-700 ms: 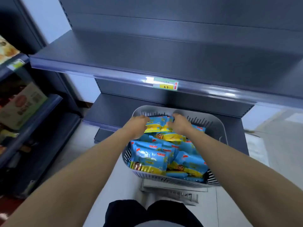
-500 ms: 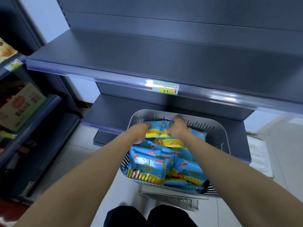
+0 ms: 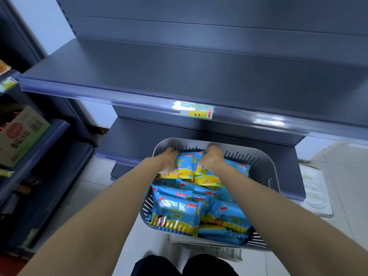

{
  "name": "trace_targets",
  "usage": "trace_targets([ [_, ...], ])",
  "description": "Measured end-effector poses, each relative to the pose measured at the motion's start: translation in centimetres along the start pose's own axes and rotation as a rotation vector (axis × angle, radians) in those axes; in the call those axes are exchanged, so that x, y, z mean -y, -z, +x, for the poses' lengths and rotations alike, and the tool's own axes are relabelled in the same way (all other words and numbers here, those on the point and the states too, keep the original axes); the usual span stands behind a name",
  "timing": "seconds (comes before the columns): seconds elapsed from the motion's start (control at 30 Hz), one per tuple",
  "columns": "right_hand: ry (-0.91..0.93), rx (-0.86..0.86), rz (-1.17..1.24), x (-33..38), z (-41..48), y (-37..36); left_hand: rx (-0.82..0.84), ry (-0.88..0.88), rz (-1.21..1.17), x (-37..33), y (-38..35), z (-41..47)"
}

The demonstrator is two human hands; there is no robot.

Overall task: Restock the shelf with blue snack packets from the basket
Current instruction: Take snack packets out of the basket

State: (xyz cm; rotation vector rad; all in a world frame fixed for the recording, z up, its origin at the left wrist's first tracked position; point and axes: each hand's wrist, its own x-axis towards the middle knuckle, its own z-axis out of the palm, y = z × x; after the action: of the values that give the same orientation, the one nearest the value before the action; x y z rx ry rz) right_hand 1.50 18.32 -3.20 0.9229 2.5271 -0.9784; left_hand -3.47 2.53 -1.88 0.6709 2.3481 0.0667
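Head view. The basket (image 3: 258,166) stands on the floor (image 3: 123,196) at 6 o'clock, below the front edge of the shelf (image 3: 179,72), which carries no stock in the visible part. A price tag (image 3: 197,112) sits on the shelf's lip at 12 o'clock.

The left hand (image 3: 169,158) and right hand (image 3: 212,156) are at the far end of the basket. Both have their fingers curled over the upper edge of a bundle of packets (image 3: 189,164), pressed between them from either side. The loose packets (image 3: 177,214) fill the near half of the basket, toward 6 o'clock.

Change over the last fraction of a second: the hands, which lay spread on the top layer, have drawn closer together. The blue and yellow wrappers between them now stand more on edge than flat, and more of the shelf has entered the field.

Interpretation: the pick-up appears complete or nearly so, and the lift toward the shelf at 12 o'clock is probably next. No packet has yet reached the shelf.

A carton (image 3: 20,134) occupies the neighbouring rack at 9 o'clock.
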Motion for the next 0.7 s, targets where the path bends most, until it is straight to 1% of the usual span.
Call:
trace_targets([
  [0.07,-0.004,0.023,0.013,0.1,0.0,0.3,-0.033,0.017,0.033,0.1,-0.3,-0.1],
  [0.17,-0.030,0.069,0.099,0.4,-0.6,0.7,-0.123,0.026,0.094,-0.2,-0.4,-0.6],
  [0.23,-0.003,0.097,0.089,0.5,-0.9,1.1,-0.133,0.000,0.114,-0.2,0.2,-1.3],
  [0.3,0.053,0.100,0.096,0.9,-1.1,1.8,-0.141,-0.030,0.080,-0.4,1.6,-2.5],
  [0.43,0.195,0.008,0.100,3.1,-2.5,5.3,-0.281,-0.126,0.120,-1.6,6.8,-6.1],
  [0.53,0.350,-0.061,0.078,6.4,-3.7,9.5,-0.408,-0.158,0.148,-1.6,11.6,-8.7],
  [0.6,0.436,-0.126,0.110,8.9,-4.4,12.3,-0.504,-0.165,0.115,-0.7,14.7,-10.1],
  [0.7,0.511,-0.200,0.243,13.0,-4.4,15.6,-0.631,-0.162,0.006,1.2,19.4,-11.7],
])
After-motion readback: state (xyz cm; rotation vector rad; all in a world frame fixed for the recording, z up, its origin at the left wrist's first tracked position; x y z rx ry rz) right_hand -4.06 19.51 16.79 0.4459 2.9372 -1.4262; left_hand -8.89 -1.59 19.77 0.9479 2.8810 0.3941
